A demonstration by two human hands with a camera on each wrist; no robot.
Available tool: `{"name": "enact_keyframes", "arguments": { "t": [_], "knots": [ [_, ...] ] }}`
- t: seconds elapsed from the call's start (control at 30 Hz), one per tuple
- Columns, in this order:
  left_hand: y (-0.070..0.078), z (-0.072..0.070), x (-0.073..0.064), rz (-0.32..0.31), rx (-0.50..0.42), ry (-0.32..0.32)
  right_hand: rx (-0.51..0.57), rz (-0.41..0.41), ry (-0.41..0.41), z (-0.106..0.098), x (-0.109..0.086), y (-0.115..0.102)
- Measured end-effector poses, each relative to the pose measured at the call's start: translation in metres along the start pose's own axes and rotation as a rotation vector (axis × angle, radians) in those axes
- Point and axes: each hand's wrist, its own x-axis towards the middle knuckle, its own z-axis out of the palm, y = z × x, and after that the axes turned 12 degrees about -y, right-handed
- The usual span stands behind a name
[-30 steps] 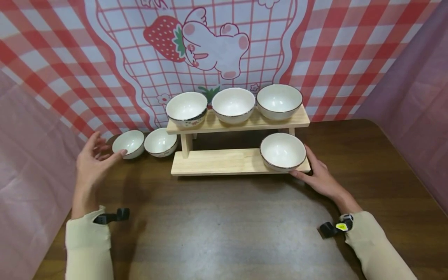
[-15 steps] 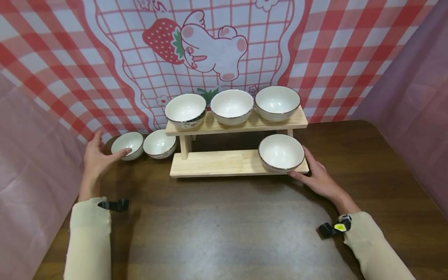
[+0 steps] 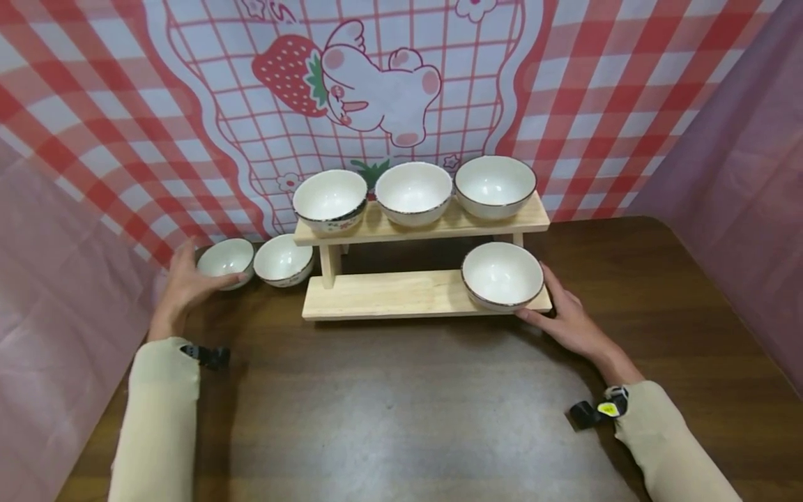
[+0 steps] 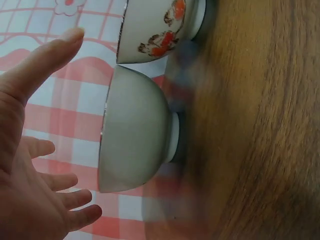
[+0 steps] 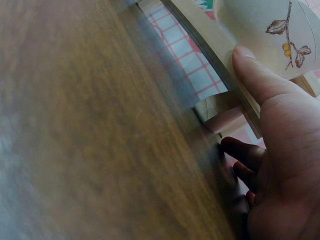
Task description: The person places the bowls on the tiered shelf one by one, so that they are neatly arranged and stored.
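Note:
My left hand [image 3: 191, 279] is beside the leftmost white bowl [image 3: 227, 259] on the table, thumb in front and fingers at its left. In the left wrist view this plain pale bowl [image 4: 132, 130] faces the spread thumb and fingers, with a gap between. Beside it stands a bowl with red flowers [image 4: 162, 30]. My right hand [image 3: 567, 317] holds a brown-rimmed bowl [image 3: 503, 275] at the right end of the lower shelf [image 3: 389, 294]. Its thumb lies at the bowl's lower front and the index finger along the right side; the other fingers curl below shelf level in the right wrist view.
Three white bowls, a left one [image 3: 330, 199], a middle one [image 3: 414, 192] and a right one [image 3: 495, 185], line the upper wooden shelf [image 3: 433, 226]. A red checked cloth [image 3: 602, 104] hangs behind. The brown table [image 3: 389, 418] extends in front.
My left hand has moved forward and right, closer around the leftmost bowl. My right hand stays at the lower-shelf bowl. The whole view has shifted slightly.

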Motion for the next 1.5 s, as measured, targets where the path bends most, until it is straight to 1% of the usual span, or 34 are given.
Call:
{"name": "enact_keyframes", "arguments": {
  "t": [0.1,0.2,0.33,0.43,0.57,0.67,1.03,1.23,1.4,1.5],
  "knots": [
    [-0.002,0.002,0.005,0.027,0.017,-0.013,0.011,-0.007,0.001,0.001,0.000,-0.001],
    [-0.003,0.006,0.008,0.063,0.025,0.011,0.020,-0.011,-0.001,0.001,-0.001,-0.001],
    [-0.004,0.009,0.011,0.065,0.013,0.031,0.019,-0.007,-0.004,0.000,-0.001,-0.001],
    [-0.006,0.011,0.014,0.066,-0.013,0.032,0.012,-0.001,-0.004,0.000,0.000,0.000],
    [-0.008,0.014,0.019,0.049,-0.055,0.030,0.008,0.006,-0.006,-0.001,0.000,0.000],
    [-0.010,0.016,0.022,0.026,-0.069,0.032,0.006,0.008,-0.009,-0.001,-0.001,0.001],
    [-0.015,0.019,0.030,-0.049,-0.094,0.009,0.005,0.006,-0.009,-0.002,0.000,0.002],
    [-0.017,0.023,0.032,-0.059,-0.128,0.044,0.009,-0.002,-0.008,-0.004,0.000,0.000],
    [-0.019,0.026,0.033,-0.106,-0.160,0.077,0.006,-0.002,-0.008,-0.002,0.000,0.000],
    [-0.019,0.028,0.032,-0.125,-0.196,0.097,0.011,0.002,-0.014,-0.002,0.000,0.000]
  ]
}}
